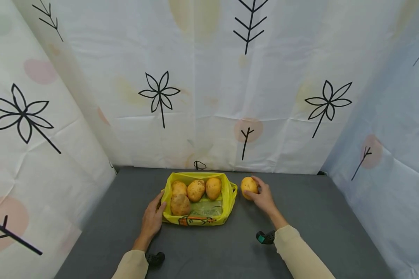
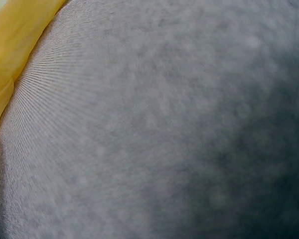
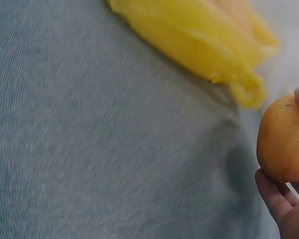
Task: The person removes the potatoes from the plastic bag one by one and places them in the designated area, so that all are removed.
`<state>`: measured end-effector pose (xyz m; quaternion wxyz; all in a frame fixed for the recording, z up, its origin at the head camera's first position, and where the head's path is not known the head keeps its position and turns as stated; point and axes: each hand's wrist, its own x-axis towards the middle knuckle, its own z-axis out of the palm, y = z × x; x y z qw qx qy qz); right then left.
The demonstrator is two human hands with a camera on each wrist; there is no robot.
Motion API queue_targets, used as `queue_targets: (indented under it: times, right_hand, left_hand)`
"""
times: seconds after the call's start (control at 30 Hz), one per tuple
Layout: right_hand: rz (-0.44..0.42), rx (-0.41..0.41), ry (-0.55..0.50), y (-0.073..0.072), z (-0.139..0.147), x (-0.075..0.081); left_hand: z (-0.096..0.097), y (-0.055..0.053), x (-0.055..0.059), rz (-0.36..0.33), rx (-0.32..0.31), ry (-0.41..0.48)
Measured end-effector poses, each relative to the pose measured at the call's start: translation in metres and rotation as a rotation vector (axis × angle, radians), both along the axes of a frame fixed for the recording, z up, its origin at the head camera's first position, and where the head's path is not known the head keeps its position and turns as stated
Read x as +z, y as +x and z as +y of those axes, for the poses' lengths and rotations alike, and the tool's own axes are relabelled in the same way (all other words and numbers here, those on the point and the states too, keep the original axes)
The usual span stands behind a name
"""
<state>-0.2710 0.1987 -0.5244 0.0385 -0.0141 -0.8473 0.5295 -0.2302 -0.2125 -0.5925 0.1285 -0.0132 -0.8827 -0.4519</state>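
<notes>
A yellow plastic bag (image 1: 227, 209), its mouth spread wide, sits on the grey table. Inside it, several potatoes (image 1: 196, 190) lie along the back and left, and a greenish flat patch (image 1: 206, 208) shows on the bag's floor. At the bag's left side, my left hand (image 1: 151, 221) holds the rim between thumb and fingers; part of those fingers is hidden by the bag. To the right of the bag, my right hand (image 1: 264, 198) grips another potato (image 1: 248, 187) between thumb and fingers. In the right wrist view this potato (image 3: 283, 139) is held up beside the bag's knotted-looking corner.
The grey table (image 1: 202, 252) reaches back to a white patterned cloth (image 1: 209, 139), with similar cloth walls on the left and right. Dark wrist-worn devices (image 1: 265, 237) are near both sleeves. A dark loop outline (image 1: 199, 165) shows low on the back cloth.
</notes>
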Motion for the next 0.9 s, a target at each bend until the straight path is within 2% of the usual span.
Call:
queue_targets:
  times: [0.23, 0.5, 0.9]
  right_hand:
    - [-0.036, -0.02, 0.075, -0.0042, 0.0046, -0.0088]
    - [0.002, 0.022, 0.237, -0.0079, 0.0024, -0.0084]
    - [-0.007, 0.027, 0.265, -0.0065, 0.0011, -0.0101]
  left_hand:
    - [-0.0003, -0.0004, 0.0007, -0.001, -0.001, 0.003]
    - [0.0002, 0.0001, 0.0022, -0.014, 0.004, 0.001]
    - [0.0005, 0.0008, 0.0008, -0.014, 0.005, -0.012]
